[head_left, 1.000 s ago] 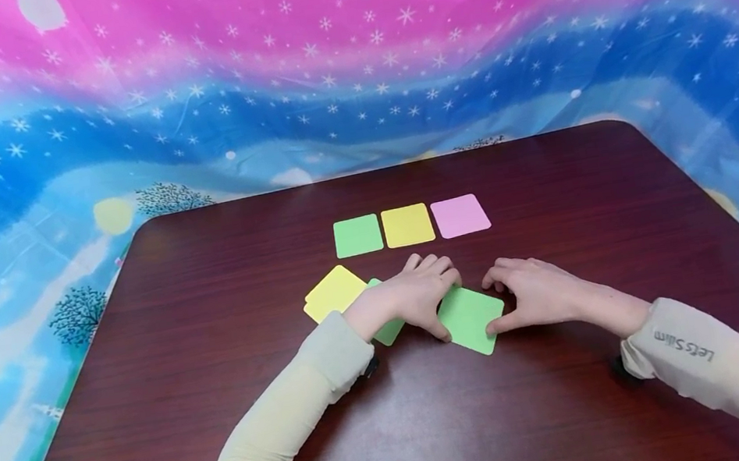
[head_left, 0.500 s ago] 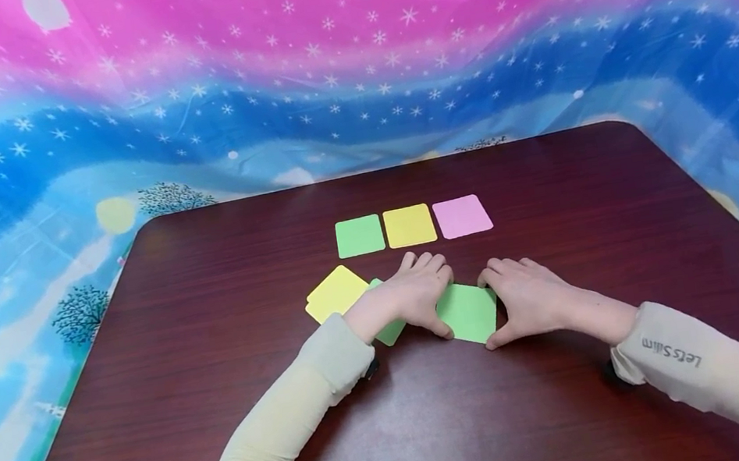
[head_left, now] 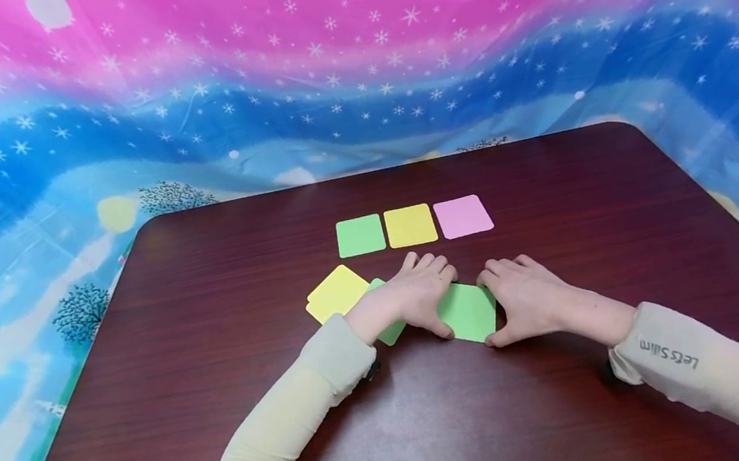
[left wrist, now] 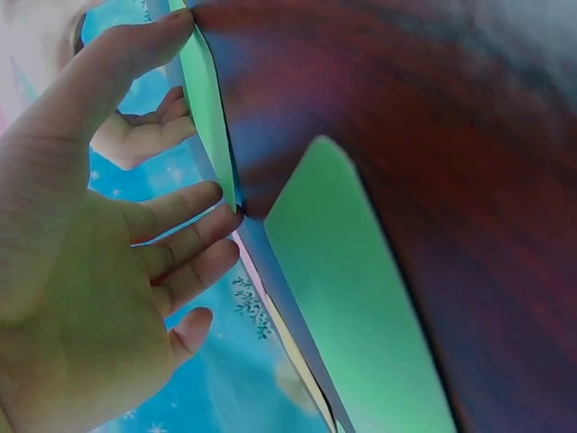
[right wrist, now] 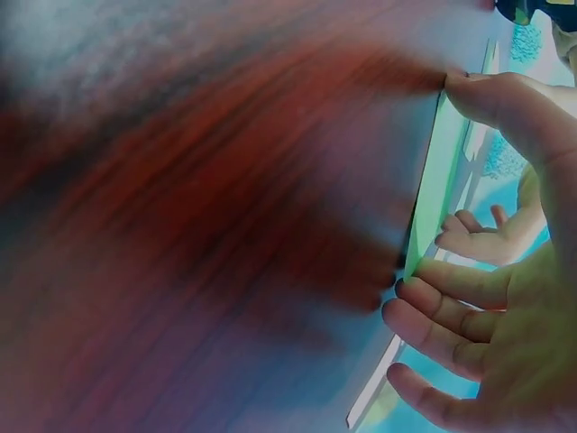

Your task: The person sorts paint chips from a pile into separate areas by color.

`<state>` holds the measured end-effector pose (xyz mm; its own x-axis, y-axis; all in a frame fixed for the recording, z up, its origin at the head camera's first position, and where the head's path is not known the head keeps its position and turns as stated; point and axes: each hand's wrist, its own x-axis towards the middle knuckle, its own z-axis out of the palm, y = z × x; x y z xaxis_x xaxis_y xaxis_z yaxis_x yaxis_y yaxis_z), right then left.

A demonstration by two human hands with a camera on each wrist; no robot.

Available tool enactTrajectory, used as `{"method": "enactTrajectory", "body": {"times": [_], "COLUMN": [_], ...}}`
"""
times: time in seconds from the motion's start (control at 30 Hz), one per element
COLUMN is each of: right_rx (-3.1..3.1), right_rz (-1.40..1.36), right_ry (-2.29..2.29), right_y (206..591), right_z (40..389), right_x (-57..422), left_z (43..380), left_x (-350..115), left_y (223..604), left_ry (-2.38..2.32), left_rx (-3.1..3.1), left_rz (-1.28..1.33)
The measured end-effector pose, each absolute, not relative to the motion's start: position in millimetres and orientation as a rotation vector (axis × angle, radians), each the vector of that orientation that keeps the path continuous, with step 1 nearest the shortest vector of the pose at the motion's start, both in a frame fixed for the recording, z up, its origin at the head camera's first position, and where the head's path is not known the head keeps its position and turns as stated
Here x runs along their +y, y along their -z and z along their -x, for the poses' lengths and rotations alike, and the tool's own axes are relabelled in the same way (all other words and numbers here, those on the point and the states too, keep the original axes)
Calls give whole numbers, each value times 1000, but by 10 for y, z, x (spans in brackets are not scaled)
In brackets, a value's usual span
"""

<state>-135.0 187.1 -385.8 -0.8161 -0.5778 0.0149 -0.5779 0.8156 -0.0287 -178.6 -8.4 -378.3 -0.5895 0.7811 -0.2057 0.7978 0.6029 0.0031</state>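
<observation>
Between my two hands a green square card [head_left: 468, 313] lies on the table. My left hand [head_left: 417, 295] holds its left side, thumb at the near corner and fingertips at the far one. In the left wrist view that card [left wrist: 206, 99] appears almost edge-on. My right hand [head_left: 531, 298] grips the right side the same way, thumb near and fingers far. The right wrist view shows thumb and fingertips touching the card's edge [right wrist: 433, 185]. Beneath my left wrist lies another green card [head_left: 394, 332], partly hidden. Overlapping yellow cards [head_left: 337, 292] lie to its left.
Farther back a row holds a green card [head_left: 360, 236], a yellow card [head_left: 411, 225] and a pink card [head_left: 463, 216], side by side. The dark wooden table [head_left: 224, 408] has rounded far corners. A patterned curtain [head_left: 350, 91] hangs behind it.
My right hand has moved slightly left and its fingers now reach the card's far corner. The green card between my hands has turned straighter. My left hand has stayed nearly in place.
</observation>
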Motion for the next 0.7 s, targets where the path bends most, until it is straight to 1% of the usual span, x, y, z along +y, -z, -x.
{"method": "enactTrajectory", "body": {"times": [0.3, 0.7], "right_rx": [-2822, -3009], "right_rz": [-1041, -955], "right_ry": [-61, -74], "right_y": [3891, 3863], "right_z": [1402, 1357], "right_x": [1917, 1814], "left_z": [1765, 1755], "left_x": [-36, -81], "left_y": [3763, 3751], "left_ry": [195, 182], "left_rx": [2626, 2628], "left_rz": [-1341, -1306]}}
